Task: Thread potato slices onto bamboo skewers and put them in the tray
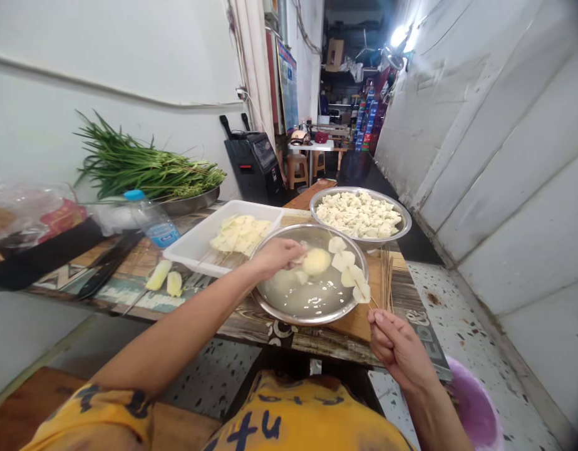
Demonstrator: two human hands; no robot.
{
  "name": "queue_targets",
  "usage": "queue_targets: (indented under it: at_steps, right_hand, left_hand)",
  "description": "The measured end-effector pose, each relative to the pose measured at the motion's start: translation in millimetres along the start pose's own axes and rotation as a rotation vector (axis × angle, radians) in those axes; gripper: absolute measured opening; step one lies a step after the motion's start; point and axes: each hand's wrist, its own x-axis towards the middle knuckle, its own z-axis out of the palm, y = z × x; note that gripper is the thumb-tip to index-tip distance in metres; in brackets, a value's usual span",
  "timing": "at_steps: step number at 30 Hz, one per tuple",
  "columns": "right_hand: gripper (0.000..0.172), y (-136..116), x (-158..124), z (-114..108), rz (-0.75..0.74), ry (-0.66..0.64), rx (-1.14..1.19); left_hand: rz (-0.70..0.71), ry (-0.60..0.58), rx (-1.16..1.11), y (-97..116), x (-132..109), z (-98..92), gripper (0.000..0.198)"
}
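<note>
My right hand (396, 343) grips the bottom of a thin wooden skewer (353, 275) threaded with several pale potato slices, which leans over the right rim of a metal basin (312, 321). Over the basin, my left hand (280, 255) pinches a thin, pale potato slice (304, 248), partly covered by the fingers. In the cloudy water below lie more potato slices (315, 263). Left of the basin, a white plastic tub (188, 250) contains a pile of skewered slices (242, 234). Bare wooden skewers (387, 275) lie in a bundle just right of the basin.
Behind the basin stands a metal bowl (406, 230) of pale, chopped food. Leafy greens (143, 166), a water bottle (154, 222), a black-handled knife (101, 269) and two pale vegetable ends (165, 280) are at left. A pink bucket (476, 407) sits below the table's right edge.
</note>
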Motion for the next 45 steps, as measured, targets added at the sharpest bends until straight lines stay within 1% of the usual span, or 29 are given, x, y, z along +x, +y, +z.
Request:
queue_targets:
  at_steps: [3,5,13,20,22,25,29,31,34,37,39,45]
  right_hand:
    - [0.021,2,0,-1,0.043,-0.019,-0.056]
    - [0.023,4,0,-1,0.069,-0.021,-0.108]
    - [0.027,7,0,1,0.078,0.004,-0.157]
    - [0.029,3,-1,2,0.086,0.027,-0.169]
    - [0.029,2,-1,3,0.089,0.035,-0.166]
    - [0.029,1,-2,3,0.094,0.046,-0.160]
    - [0.029,2,-3,5,0.107,0.047,-0.145]
    - [0.029,3,-3,6,0.100,0.047,-0.135]
    - [0.029,4,-3,7,0.088,0.053,-0.125]
    - [0.029,4,-3,7,0.074,0.060,-0.127]
    - [0.029,4,-3,7,0.062,0.058,-0.133]
    - [0.030,5,0,5,0.033,0.066,-0.196]
  left_hand:
    - [0.037,-0.035,-0.199,5,0,-2.2,0.027]
    - [0.056,-0.022,-0.261,7,-1,-2.8,0.025]
    - [0.103,0.163,-0.268,6,0,2.2,0.026]
    - [0.144,0.218,-0.291,8,-2,6.0,0.033]
    - [0.164,0.229,-0.277,8,-3,7.2,0.034]
    - [0.229,0.258,-0.207,8,-4,9.1,0.032]
    - [0.320,0.335,-0.047,9,-6,11.8,0.029]
    - [0.375,0.352,0.044,9,-8,13.3,0.028]
    - [0.434,0.349,0.130,9,-10,15.5,0.027]
    - [0.442,0.336,0.153,8,-10,17.0,0.027]
    - [0.431,0.321,0.158,7,-10,17.3,0.026]
    - [0.335,0.254,0.096,10,-11,13.6,0.027]
